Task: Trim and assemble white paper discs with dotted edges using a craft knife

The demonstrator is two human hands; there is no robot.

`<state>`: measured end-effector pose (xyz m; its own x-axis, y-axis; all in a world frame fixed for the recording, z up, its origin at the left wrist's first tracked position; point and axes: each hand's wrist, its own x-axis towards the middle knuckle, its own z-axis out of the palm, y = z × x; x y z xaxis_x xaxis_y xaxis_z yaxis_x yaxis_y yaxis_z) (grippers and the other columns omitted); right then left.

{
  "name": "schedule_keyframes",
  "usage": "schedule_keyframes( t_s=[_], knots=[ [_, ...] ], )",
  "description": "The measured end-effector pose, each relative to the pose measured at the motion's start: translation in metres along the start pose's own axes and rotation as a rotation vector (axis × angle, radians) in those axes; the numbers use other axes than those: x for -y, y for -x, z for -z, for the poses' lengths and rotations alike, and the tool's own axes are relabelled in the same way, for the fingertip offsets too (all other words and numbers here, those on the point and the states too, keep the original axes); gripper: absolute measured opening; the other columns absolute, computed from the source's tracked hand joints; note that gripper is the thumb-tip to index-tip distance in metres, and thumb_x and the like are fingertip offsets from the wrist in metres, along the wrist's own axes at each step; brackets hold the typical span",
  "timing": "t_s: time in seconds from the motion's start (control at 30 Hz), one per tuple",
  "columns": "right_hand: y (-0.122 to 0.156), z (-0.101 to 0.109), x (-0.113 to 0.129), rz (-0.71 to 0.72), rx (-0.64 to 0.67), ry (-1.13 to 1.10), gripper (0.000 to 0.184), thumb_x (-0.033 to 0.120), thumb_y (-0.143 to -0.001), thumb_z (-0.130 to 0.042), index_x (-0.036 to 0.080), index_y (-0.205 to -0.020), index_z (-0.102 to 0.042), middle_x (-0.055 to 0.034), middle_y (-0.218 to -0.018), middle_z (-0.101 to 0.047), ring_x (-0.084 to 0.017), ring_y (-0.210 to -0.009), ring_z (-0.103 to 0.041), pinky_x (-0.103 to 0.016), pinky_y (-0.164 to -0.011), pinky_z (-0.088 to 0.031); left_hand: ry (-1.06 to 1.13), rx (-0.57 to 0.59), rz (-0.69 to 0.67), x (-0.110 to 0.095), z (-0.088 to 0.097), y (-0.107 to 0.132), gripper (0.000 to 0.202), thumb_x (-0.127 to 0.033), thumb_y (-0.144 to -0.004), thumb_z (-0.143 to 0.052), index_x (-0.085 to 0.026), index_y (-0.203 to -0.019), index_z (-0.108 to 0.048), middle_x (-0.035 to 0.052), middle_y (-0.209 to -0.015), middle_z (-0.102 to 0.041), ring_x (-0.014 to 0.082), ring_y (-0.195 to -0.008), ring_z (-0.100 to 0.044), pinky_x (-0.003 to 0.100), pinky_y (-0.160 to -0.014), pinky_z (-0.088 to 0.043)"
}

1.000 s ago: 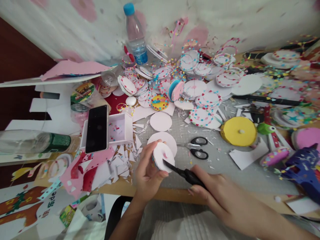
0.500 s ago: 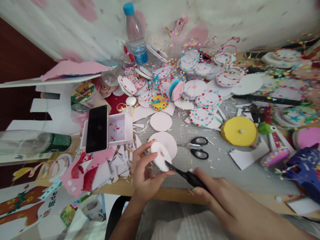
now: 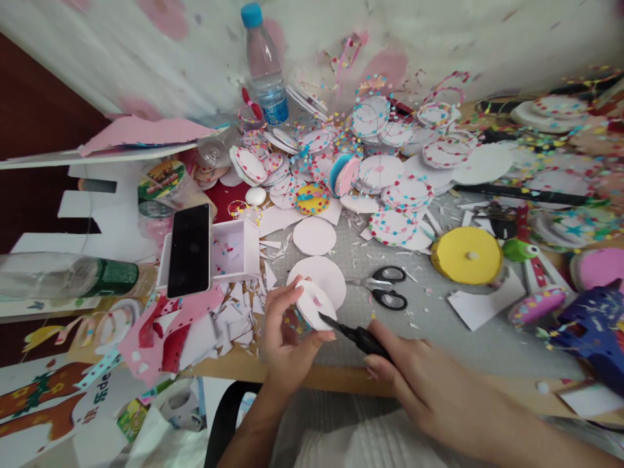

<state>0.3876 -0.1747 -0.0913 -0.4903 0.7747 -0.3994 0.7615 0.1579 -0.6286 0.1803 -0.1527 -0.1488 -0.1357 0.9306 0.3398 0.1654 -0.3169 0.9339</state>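
Note:
My left hand [image 3: 287, 338] pinches a small white foam disc [image 3: 314, 304] with a pink spot, held on edge just above the table's front edge. My right hand [image 3: 419, 383] grips black-handled scissors [image 3: 353, 333], and their blades meet the disc's lower right rim. A larger white disc [image 3: 324, 273] lies flat on the table right behind the one I hold. A second pair of black scissors [image 3: 385, 287] rests on the grey mat to the right of it.
A black phone [image 3: 189, 250] lies on a white box at left, beside a green-labelled bottle [image 3: 73, 276] on its side. A water bottle [image 3: 264, 68] stands at the back. Several decorated discs [image 3: 390, 162], a yellow disc [image 3: 467, 255] and a blue glue gun [image 3: 592, 335] crowd the right.
My left hand has turned the small disc and tipped it a little to the left. The scissors have shifted slightly up and left along its rim.

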Motion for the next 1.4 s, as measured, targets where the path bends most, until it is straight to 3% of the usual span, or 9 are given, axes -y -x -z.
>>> schedule_keyframes(
  t_s=[0.3, 0.6, 0.8, 1.03, 1.23, 1.3, 1.4],
  knots=[
    [-0.007, 0.005, -0.005, 0.039, 0.071, 0.058, 0.026, 0.035, -0.102, -0.024, 0.02, -0.108, -0.044, -0.0067, -0.075, -0.07, -0.028, -0.067, -0.071, -0.031, -0.053, -0.038, 0.218, -0.004, 0.229, -0.003, -0.004, 0.003, 0.059, -0.042, -0.069, -0.081, -0.027, -0.122, -0.06, 0.0093, -0.12, -0.062, 0.0264, -0.112, -0.063, 0.032, -0.089, -0.054],
    [-0.005, 0.005, -0.011, 0.113, 0.027, 0.139, 0.025, 0.036, -0.101, -0.028, 0.02, -0.106, -0.047, -0.0058, -0.073, -0.07, -0.025, -0.063, -0.07, -0.031, -0.051, -0.039, 0.33, 0.045, 0.381, -0.002, -0.005, 0.002, 0.065, -0.05, -0.066, -0.081, -0.025, -0.121, -0.059, 0.0121, -0.126, -0.064, 0.0312, -0.113, -0.064, 0.039, -0.09, -0.055],
    [0.001, 0.013, -0.002, 0.227, -0.029, 0.136, 0.023, 0.037, -0.102, -0.029, 0.023, -0.099, -0.048, -0.003, -0.073, -0.068, -0.022, -0.057, -0.067, -0.03, -0.05, -0.04, 0.578, 0.142, 0.529, -0.009, -0.012, -0.002, 0.059, -0.067, -0.074, -0.064, -0.027, -0.118, -0.059, 0.0099, -0.107, -0.072, 0.03, -0.099, -0.07, 0.044, -0.083, -0.057],
    [0.01, 0.014, -0.007, 0.11, -0.005, 0.054, 0.031, 0.041, -0.102, -0.025, 0.022, -0.105, -0.049, -0.0034, -0.068, -0.068, -0.025, -0.06, -0.068, -0.032, -0.049, -0.043, 0.446, 0.071, 0.438, -0.001, -0.004, -0.001, 0.068, -0.056, -0.058, -0.083, -0.025, -0.114, -0.059, 0.013, -0.118, -0.067, 0.0331, -0.108, -0.065, 0.041, -0.084, -0.056],
    [0.012, 0.013, -0.021, 0.011, -0.034, -0.061, 0.039, 0.049, -0.1, -0.027, 0.024, -0.114, -0.053, -0.0046, -0.074, -0.07, -0.024, -0.069, -0.07, -0.033, -0.058, -0.051, 0.25, 0.065, 0.245, 0.005, 0.01, -0.016, 0.058, -0.044, -0.072, -0.078, -0.027, -0.123, -0.055, 0.0118, -0.127, -0.061, 0.0287, -0.114, -0.062, 0.038, -0.092, -0.052],
    [0.011, 0.011, -0.025, -0.031, -0.059, -0.106, 0.043, 0.05, -0.1, -0.024, 0.024, -0.118, -0.053, -0.0068, -0.082, -0.072, -0.025, -0.077, -0.071, -0.034, -0.065, -0.053, 0.053, 0.154, 0.142, 0.006, 0.018, -0.024, 0.057, -0.038, -0.074, -0.078, -0.026, -0.125, -0.055, 0.0113, -0.127, -0.06, 0.0274, -0.118, -0.059, 0.038, -0.097, -0.05],
    [0.006, 0.003, -0.023, -0.089, -0.029, -0.172, 0.045, 0.05, -0.1, -0.024, 0.023, -0.122, -0.052, -0.0086, -0.093, -0.073, -0.025, -0.09, -0.07, -0.034, -0.071, -0.054, -0.254, 0.417, 0.013, 0.007, 0.025, -0.033, 0.059, -0.031, -0.074, -0.079, -0.026, -0.128, -0.055, 0.0104, -0.128, -0.058, 0.026, -0.121, -0.055, 0.04, -0.103, -0.045]
  ],
)
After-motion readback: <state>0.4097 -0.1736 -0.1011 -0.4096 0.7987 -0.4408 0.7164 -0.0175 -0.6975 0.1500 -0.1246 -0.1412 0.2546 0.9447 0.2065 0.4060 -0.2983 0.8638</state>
